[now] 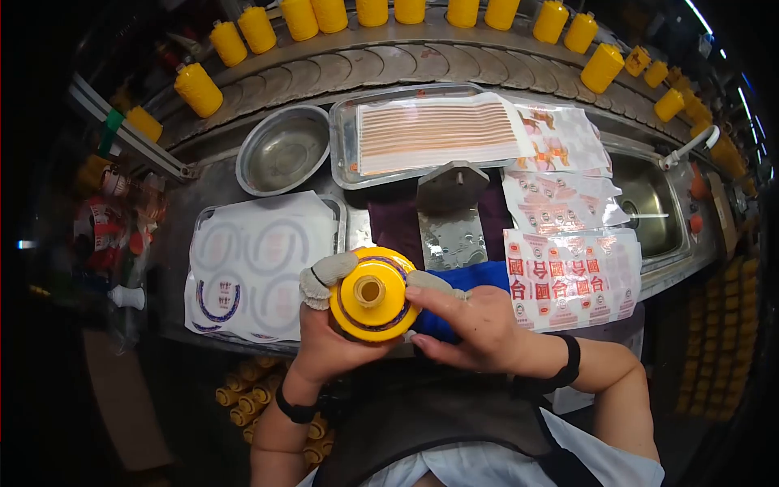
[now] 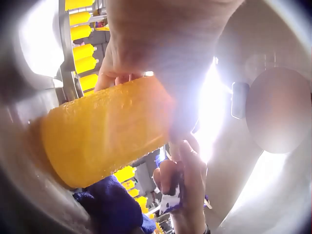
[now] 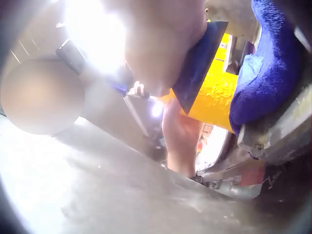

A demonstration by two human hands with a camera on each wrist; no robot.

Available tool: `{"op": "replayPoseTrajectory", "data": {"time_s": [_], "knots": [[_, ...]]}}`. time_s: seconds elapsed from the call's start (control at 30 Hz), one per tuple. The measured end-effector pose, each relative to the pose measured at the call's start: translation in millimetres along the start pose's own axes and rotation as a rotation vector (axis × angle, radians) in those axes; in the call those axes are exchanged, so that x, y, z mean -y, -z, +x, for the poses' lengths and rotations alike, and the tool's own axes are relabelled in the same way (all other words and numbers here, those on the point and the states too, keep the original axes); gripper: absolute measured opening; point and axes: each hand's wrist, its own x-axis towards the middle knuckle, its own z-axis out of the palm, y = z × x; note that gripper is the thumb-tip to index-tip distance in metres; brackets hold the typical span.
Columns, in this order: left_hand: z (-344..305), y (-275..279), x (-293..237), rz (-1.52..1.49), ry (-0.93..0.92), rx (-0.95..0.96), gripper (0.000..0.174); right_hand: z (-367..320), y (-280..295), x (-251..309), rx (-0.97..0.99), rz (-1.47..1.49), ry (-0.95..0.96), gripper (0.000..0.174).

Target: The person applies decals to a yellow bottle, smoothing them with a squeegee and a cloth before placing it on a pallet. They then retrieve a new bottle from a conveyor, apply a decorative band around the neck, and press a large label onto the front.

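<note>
Across the back of our workshop, a row of yellow bottles [image 1: 199,91] lines a curved conveyor of overlapping metal plates [image 1: 389,66], and below it we have a metal counter [image 1: 358,230]. Right in front of us, at the counter's near edge, is a glossy yellow bottle with a purple-patterned ring [image 1: 380,325], its open mouth towards our head view. Our left hand [image 1: 331,347] grips it, fingers wrapped round its side, grey fabric covers on the fingertips. And our right hand [image 1: 491,325]! One finger reaches onto the bottle's shoulder, while the others curl round a dark blue, flat, straight-edged piece [image 3: 200,66]. Just beside the bottle we spot a fuzzy blue cloth [image 1: 485,286]. Over on our left, a white sheet with ring prints [image 1: 258,268] lies on a tray, behind it a round metal basin [image 1: 284,154]; on our right, sheets with red characters [image 1: 572,276] sit near the sink [image 1: 649,213].
</note>
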Motion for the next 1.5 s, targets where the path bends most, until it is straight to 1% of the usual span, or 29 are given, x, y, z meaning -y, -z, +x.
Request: {"op": "replayPoseTrajectory", "data": {"time_s": [0.03, 0.07, 0.13, 0.17, 0.2, 0.23, 0.27, 0.3, 0.33, 0.4, 0.43, 0.53, 0.57, 0.67, 0.7, 0.8, 0.93, 1.0, 1.07, 1.13, 1.17, 1.23, 1.27, 1.3, 1.33, 1.4, 1.47, 1.5], "knots": [[2.5, 2.4, -6.5, 0.018, 0.041, 0.032, 0.090, 6.5, 0.0, -2.7, 0.002, 0.089, -0.003, 0.068], [5.2, 5.7, -4.9, -0.026, 0.041, 0.068, 0.090, 12.6, 0.1, -6.6, 0.005, 0.178, -0.005, 0.069], [11.4, 13.7, -1.5, -0.117, 0.038, 0.131, 0.090, 25.6, 2.4, -19.3, 0.108, 0.292, -0.030, 0.074], [17.1, 19.7, -2.0, -0.064, 0.021, 0.190, 0.092, 32.9, 2.9, -24.8, 0.156, 0.344, -0.026, 0.076], [20.6, 24.6, 0.4, -0.092, 0.056, 0.226, 0.092, 40.6, 3.2, -30.0, 0.205, 0.398, -0.023, 0.078], [23.5, 29.6, 4.5, -0.120, 0.088, 0.262, 0.092, 50.6, 3.3, -35.7, 0.242, 0.458, 0.009, 0.084], [25.1, 34.7, 6.4, -0.149, 0.118, 0.300, 0.092, 57.4, 4.1, -42.8, 0.344, 0.516, -0.028, 0.084], [25.2, 41.0, 5.8, -0.174, 0.238, 0.301, 0.092, 62.9, 2.9, -47.1, 0.356, 0.501, -0.001, 0.084], [24.8, 41.0, 5.9, -0.202, 0.212, 0.302, 0.093, 66.8, 1.9, -49.4, 0.366, 0.483, 0.029, 0.084], [23.3, 35.6, 7.5, -0.262, 0.161, 0.307, 0.095, 64.0, 7.0, -44.1, 0.382, 0.487, -0.033, 0.081], [20.4, 31.1, 17.0, -0.248, 0.032, 0.264, 0.096, 61.2, 8.7, -41.7, 0.389, 0.490, -0.067, 0.079], [3.2, 21.3, 25.9, -0.290, -0.051, 0.112, 0.097, 46.5, 0.1, -40.7, 0.247, 0.438, -0.016, 0.077], [0.7, 18.4, 23.6, -0.247, -0.096, 0.106, 0.090, 44.6, -3.8, -39.0, 0.153, 0.452, 0.017, 0.074], [-14.1, 12.9, 36.5, -0.085, -0.276, 0.014, 0.086, 31.8, -3.0, -29.3, 0.082, 0.312, 0.014, 0.074], [-22.8, 12.0, 34.4, 0.018, -0.202, 0.001, 0.084, 26.3, -6.9, -26.4, 0.018, 0.268, 0.034, 0.072], [-30.2, -9.4, 30.9, 0.020, -0.230, -0.092, 0.088, 9.1, -13.9, -14.4, -0.082, 0.183, 0.031, 0.070], [-26.2, -9.0, 29.1, 0.413, -0.436, -0.061, 0.079, -6.7, -12.5, 1.0, -0.081, 0.028, 0.101, 0.065], [-26.8, -18.8, 24.5, 0.336, -0.381, -0.126, 0.073, -16.7, -17.5, 5.2, -0.067, -0.019, 0.155, 0.062], [-27.0, -24.6, 30.4, 0.260, -0.364, -0.185, 0.072, -20.4, -19.1, 13.5, -0.018, -0.106, 0.201, 0.059], [-30.8, -22.6, 36.3, 0.203, -0.293, -0.206, 0.074, -14.8, -18.0, 26.1, 0.057, -0.227, 0.225, 0.057], [-34.4, -26.4, 30.1, 0.078, -0.177, -0.243, 0.076, -4.9, -21.6, 33.1, 0.024, -0.226, 0.228, 0.053], [-31.8, -34.7, 12.2, -0.016, -0.062, -0.206, 0.085, 4.3, -23.7, 39.6, 0.120, -0.177, 0.218, 0.047], [-28.2, -33.1, 5.9, 0.011, -0.072, -0.145, 0.092, 5.5, -22.4, 39.5, 0.172, -0.149, 0.221, 0.043], [-24.4, -27.1, 0.6, 0.039, -0.083, -0.095, 0.100, 1.6, -26.7, 33.2, 0.219, 0.282, 0.085, 0.040], [-21.4, -17.4, -2.5, 0.068, -0.095, -0.056, 0.108, -1.0, -19.2, 28.5, 0.160, 0.309, 0.091, 0.040], [-9.4, 4.8, 7.1, 0.296, -0.165, 0.009, 0.109, -11.9, 4.6, 12.1, 0.067, 0.384, 0.119, 0.039], [-10.4, 15.3, 21.5, 0.411, 0.006, 0.160, 0.093, -25.5, 11.8, -4.3, 0.014, 0.421, -0.125, 0.036], [-6.0, 5.6, 17.0, 0.372, 0.050, 0.148, 0.081, -27.8, 18.8, -5.3, 0.050, 0.360, -0.218, 0.036]]}}
